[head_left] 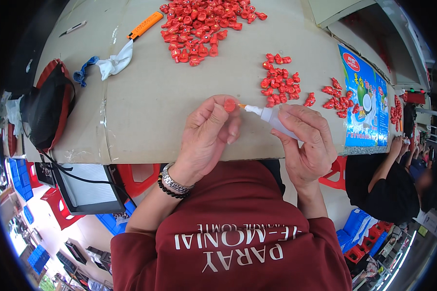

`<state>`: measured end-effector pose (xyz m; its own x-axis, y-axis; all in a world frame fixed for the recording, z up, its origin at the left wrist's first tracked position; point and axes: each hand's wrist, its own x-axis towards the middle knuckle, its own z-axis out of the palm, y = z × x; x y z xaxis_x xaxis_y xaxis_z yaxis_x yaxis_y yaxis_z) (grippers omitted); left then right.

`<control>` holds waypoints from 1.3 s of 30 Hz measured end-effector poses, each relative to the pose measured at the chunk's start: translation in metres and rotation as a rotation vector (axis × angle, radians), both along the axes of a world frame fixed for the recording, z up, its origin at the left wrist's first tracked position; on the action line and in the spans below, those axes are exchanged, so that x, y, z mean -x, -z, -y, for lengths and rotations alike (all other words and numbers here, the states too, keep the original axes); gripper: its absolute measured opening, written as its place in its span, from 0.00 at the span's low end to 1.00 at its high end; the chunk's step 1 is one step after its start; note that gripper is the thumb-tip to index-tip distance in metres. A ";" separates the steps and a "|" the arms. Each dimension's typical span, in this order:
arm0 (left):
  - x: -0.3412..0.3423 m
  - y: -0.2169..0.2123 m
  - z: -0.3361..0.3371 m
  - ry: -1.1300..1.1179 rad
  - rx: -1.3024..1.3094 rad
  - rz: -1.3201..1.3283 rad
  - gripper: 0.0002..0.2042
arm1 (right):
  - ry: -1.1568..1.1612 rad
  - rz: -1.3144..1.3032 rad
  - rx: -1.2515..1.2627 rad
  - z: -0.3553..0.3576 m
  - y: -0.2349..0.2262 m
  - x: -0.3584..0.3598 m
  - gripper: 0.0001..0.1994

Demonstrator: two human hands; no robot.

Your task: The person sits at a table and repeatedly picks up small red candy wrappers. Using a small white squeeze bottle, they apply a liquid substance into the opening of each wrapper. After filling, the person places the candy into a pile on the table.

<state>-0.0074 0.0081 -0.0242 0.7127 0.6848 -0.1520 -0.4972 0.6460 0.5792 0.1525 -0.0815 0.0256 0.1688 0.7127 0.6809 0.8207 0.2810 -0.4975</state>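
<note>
Between the thumb and fingers of my left hand (206, 128) is a small round red piece (229, 105). My right hand (310, 140) grips a small translucent squeeze bottle (273, 118) with white wrapping round its neck. The bottle lies tilted to the left, and its thin orange tip points at the red piece, touching it or very close to it. Both hands are above the near edge of the table (145, 97). Beyond them on the right lies a small group of red figure-like pieces (280, 83); a large heap of similar pieces (199, 29) sits at the far middle.
More red pieces (340, 101) lie beside a blue printed sheet (366, 104). On the left are an orange cutter (145, 25), a pen (73, 28), a white cloth (115, 62) and a black-and-red bag (51, 106). Another person in black (386, 189) sits at the right.
</note>
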 end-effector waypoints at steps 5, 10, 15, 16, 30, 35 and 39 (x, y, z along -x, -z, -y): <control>0.000 0.000 0.001 -0.001 -0.009 -0.003 0.12 | -0.002 0.023 -0.001 0.000 0.001 0.000 0.16; -0.001 -0.001 0.001 -0.011 -0.007 -0.023 0.12 | 0.000 0.008 0.007 -0.001 0.001 0.001 0.17; -0.001 0.000 0.001 -0.006 -0.018 -0.022 0.12 | -0.017 0.045 0.033 0.001 -0.001 -0.001 0.18; -0.001 0.001 0.001 -0.007 -0.019 -0.015 0.12 | -0.016 0.043 0.036 0.002 -0.001 -0.002 0.18; -0.002 0.001 0.001 -0.030 -0.034 0.001 0.09 | 0.006 0.032 0.000 0.002 -0.001 0.000 0.19; -0.002 0.003 0.001 -0.040 -0.067 0.004 0.09 | -0.010 0.056 0.036 0.005 -0.004 -0.001 0.17; -0.005 -0.003 0.003 -0.096 -0.048 -0.051 0.09 | -0.017 0.040 0.026 0.008 -0.007 -0.001 0.17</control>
